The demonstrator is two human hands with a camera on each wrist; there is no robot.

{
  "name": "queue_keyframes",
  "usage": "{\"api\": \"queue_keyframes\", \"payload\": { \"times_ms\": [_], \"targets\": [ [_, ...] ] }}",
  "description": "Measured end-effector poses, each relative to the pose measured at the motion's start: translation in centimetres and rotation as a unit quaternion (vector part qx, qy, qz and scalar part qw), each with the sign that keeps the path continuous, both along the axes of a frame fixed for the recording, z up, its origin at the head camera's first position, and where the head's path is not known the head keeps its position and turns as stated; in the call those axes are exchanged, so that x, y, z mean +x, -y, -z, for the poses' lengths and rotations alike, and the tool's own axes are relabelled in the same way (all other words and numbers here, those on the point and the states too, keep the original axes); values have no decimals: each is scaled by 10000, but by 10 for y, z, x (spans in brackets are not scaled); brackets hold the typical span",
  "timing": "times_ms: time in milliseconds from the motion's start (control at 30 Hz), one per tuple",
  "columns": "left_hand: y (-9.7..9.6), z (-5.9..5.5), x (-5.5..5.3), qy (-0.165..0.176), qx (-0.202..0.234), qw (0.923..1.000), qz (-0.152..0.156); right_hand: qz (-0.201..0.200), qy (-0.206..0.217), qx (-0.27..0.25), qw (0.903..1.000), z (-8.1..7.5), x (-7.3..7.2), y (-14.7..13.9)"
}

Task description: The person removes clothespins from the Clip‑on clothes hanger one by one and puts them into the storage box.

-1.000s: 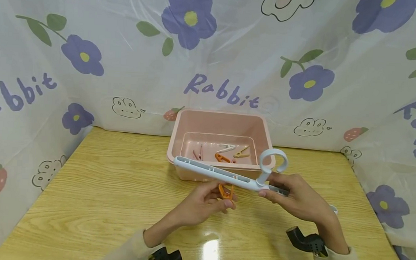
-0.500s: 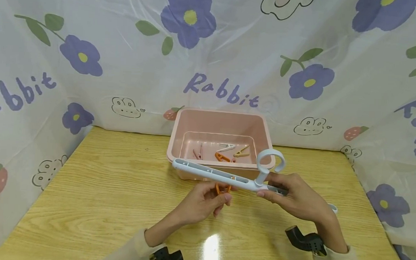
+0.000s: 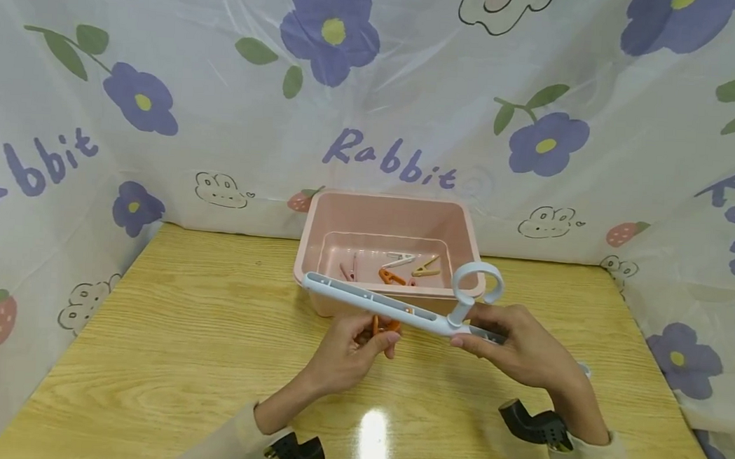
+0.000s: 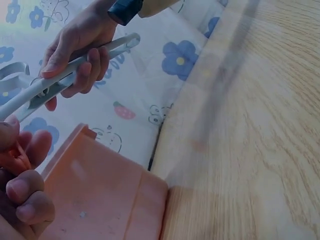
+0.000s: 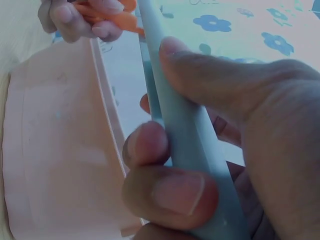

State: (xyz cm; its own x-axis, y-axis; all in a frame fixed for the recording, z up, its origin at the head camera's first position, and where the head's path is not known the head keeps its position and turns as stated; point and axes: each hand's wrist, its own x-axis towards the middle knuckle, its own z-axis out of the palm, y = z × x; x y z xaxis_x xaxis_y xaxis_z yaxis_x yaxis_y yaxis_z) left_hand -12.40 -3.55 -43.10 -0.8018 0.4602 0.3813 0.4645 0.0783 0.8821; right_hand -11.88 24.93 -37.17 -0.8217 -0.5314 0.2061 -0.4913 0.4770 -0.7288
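Observation:
My right hand (image 3: 524,348) grips a light blue clothes hanger (image 3: 369,301) near the base of its round hook, fingers wrapped around the bar in the right wrist view. One arm of the hanger slants left across the front of the pink bin. Under that arm, my left hand (image 3: 342,354) pinches an orange clothespin (image 3: 387,326) between thumb and fingers. In the right wrist view the tip of the clothespin (image 5: 125,21) meets the hanger bar, and its far end is hidden behind it. The left wrist view shows the clothespin (image 4: 19,162) partly covered by fingertips.
Behind the hanger a pink plastic bin (image 3: 393,217) stands against the patterned curtain (image 3: 223,108). Inside lie a white clothespin (image 3: 398,259), a tan one, an orange one and pink ones. The wooden table (image 3: 177,344) spreads out around the hands.
My left hand has shifted leftward along the underside of the hanger arm with the orange clothespin, which has moved up close against the bar. The right hand and hanger have drifted slightly left.

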Motion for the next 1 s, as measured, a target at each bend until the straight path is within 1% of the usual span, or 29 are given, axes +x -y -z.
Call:
{"api": "queue_keyframes", "payload": {
  "times_ms": [100,200,300,433,533,667,733,833,933,1000],
  "targets": [
    [-1,0,-2,-14,295,9995,149,66,95,-61,9999,-1,1,1],
    [0,1,-4,132,646,9969,433,71,87,-111,9999,0,1,2],
    [1,2,-7,343,929,9921,767,7,96,-205,9997,1,0,2],
    [2,3,-9,489,1250,9833,1229,-127,182,-388,9990,3,0,2],
    [1,3,-10,528,1343,9802,1354,-165,223,-473,9985,3,0,1],
    [1,3,-9,517,1326,9824,1208,-176,154,-462,9987,4,1,2],
    [1,5,-9,473,1390,9811,1264,-200,83,-418,9989,4,1,2],
    [2,7,-13,444,1572,9727,1648,-237,-24,-369,9990,3,1,2],
    [4,7,-17,503,1616,9633,2084,-231,-112,-312,9992,2,2,2],
    [5,6,-19,588,1493,9621,2206,-179,-169,-253,9994,2,1,3]
  ]
}}
